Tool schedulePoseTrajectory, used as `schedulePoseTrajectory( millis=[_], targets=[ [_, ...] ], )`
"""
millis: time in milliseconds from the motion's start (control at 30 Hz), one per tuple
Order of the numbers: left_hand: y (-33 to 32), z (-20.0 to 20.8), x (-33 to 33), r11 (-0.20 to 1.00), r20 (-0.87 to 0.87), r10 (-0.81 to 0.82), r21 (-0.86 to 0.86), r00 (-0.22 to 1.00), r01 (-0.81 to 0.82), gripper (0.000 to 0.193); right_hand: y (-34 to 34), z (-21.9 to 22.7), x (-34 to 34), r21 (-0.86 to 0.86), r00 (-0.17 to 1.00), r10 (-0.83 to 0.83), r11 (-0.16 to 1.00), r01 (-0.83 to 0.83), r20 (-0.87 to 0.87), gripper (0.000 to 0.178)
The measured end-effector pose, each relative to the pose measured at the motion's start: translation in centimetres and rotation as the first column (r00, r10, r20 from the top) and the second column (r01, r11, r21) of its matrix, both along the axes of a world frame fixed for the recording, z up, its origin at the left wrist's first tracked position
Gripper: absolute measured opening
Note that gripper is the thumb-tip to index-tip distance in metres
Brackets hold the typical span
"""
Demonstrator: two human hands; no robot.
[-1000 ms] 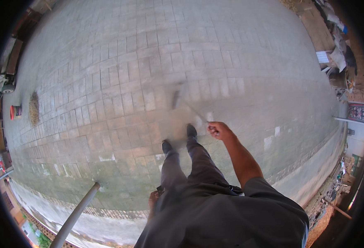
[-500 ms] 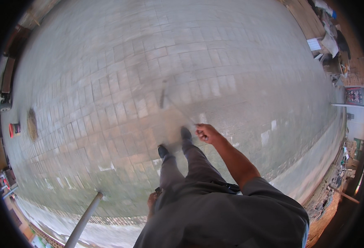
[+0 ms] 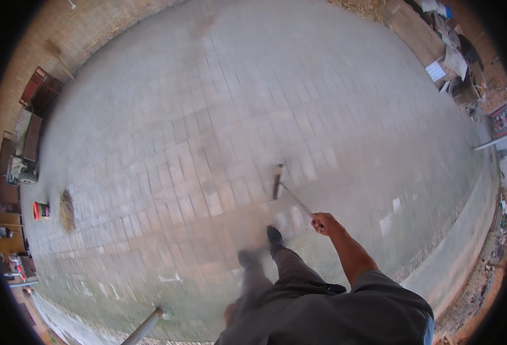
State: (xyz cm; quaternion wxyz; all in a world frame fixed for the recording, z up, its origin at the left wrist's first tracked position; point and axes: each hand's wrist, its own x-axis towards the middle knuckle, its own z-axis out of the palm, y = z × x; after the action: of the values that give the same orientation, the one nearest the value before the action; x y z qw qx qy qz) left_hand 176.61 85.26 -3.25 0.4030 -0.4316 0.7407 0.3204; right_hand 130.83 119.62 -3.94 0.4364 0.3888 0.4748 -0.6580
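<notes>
**Gripping the long handle, head out ahead on the paving**

Closing around the near end of a thin handle, the fingers of our right hand (image 3: 324,223) are curled into a fist on it, knuckles turned up and forward, arm held out ahead of our right hip. From that fist the long-handled broom (image 3: 288,192) runs away from us and to the left, its shaft a slim pale line sloping down toward the ground. The long axis therefore points forward and leftward from the hand, with the held end high and the far end low.

At the far end sits the dark, narrow head (image 3: 277,181), set crosswise to the shaft and lying on or just over the paved yard (image 3: 207,126); blur keeps us from telling whether it touches. It lies ahead of our dark shoes (image 3: 273,234), slightly to their right, and apart from them.

Our left hand (image 3: 230,313) shows only as a blurred patch low beside our trousers, well away from the handle; we cannot tell whether its fingers are apart or together. The right hand is thus the only one on the tool.

Further out, a small heap of straw-coloured debris (image 3: 66,210) lies far to our left, near a red container (image 3: 37,210) at the yard's edge.
</notes>
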Motion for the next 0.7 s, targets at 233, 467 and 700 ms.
schedulePoseTrajectory(
  millis=[233, 467, 700],
  targets=[
    [-3.6, -1.8, -0.2, 0.992, -0.052, 0.014, 0.123, 0.999, -0.008, 0.036, 0.1, 0.7, -3.0, -0.064, 0.991, -0.130, 0.990, 0.129, -0.006, 0.013],
    [-3.1, -2.0, -4.7, 0.976, 0.107, -0.217, 0.039, 0.970, 0.214, 0.030, -9.3, -3.6, -2.6, -0.283, 0.916, 0.250, 0.896, -0.341, -0.314, 0.005],
    [-5.1, 1.0, -4.1, 0.994, -0.209, -0.107, -0.041, 0.972, 0.101, 0.033, -26.1, -2.3, -0.2, -0.238, 0.873, 0.486, 0.844, -0.480, -0.037, 0.009]
  ],
)
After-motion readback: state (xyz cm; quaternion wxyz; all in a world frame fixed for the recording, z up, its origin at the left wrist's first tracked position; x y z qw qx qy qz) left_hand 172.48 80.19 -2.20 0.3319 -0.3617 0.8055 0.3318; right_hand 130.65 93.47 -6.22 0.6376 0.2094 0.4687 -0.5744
